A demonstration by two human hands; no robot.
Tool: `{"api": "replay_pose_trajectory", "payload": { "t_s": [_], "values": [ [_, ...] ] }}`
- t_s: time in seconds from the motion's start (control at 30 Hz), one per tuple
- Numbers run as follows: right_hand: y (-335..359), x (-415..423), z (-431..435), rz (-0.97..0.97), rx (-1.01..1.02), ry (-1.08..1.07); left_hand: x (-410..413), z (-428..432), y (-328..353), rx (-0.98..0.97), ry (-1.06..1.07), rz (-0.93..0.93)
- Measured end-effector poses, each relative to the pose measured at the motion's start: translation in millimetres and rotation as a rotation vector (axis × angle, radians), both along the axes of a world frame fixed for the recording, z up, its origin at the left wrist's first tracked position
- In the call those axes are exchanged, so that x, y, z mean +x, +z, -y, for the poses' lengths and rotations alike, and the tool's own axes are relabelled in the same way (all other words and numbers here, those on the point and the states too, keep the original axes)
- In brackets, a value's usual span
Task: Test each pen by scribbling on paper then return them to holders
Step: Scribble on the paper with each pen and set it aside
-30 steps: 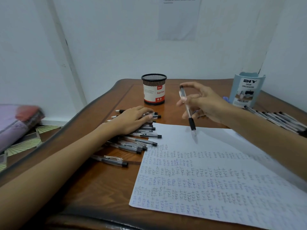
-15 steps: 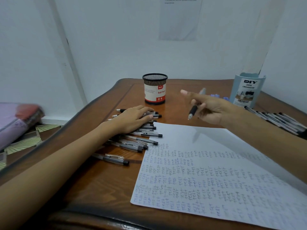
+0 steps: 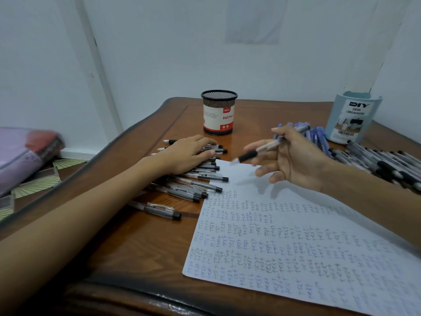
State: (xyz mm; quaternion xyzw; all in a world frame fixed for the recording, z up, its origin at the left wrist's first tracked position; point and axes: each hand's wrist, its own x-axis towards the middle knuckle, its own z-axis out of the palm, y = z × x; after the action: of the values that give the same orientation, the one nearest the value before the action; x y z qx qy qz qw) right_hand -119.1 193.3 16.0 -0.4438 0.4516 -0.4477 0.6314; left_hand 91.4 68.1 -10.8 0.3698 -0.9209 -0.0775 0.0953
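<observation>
Pen (image 3: 266, 147) now tipped toward paper (image 3: 296, 242) corner, right grip (image 3: 293, 160) clamped on it; left grip (image 3: 184, 153) flat on pile (image 3: 196, 188); scribble imminent.

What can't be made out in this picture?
Head view only:
- Inside of the mesh pen holder: hidden by its own wall.
- Tip of the pen in the right hand: blurred.
- Count of black pens under the left hand: hidden by the hand.
- The wall sheet: cut off by the top edge, print unreadable.
- The paper: right side cut off by the frame edge.
</observation>
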Motion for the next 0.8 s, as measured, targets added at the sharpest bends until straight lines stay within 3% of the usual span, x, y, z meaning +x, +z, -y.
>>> {"api": "replay_pose_trajectory", "payload": {
  "t_s": [0.13,0.33,0.5,0.8],
  "values": [
    [-4,10,-4,-0.030,-0.032,0.070,0,0,1,-0.007,0.001,0.010],
    [-20,27,-8,-0.171,-0.231,-0.115,0,-1,1,-0.006,0.006,0.004],
    [-26,30,-9,-0.451,-0.455,-0.166,-2,-1,0,-0.006,0.011,0.013],
    [-29,30,-8,-0.465,-0.473,-0.155,-2,-1,1,-0.005,0.010,0.018]
  ]
}}
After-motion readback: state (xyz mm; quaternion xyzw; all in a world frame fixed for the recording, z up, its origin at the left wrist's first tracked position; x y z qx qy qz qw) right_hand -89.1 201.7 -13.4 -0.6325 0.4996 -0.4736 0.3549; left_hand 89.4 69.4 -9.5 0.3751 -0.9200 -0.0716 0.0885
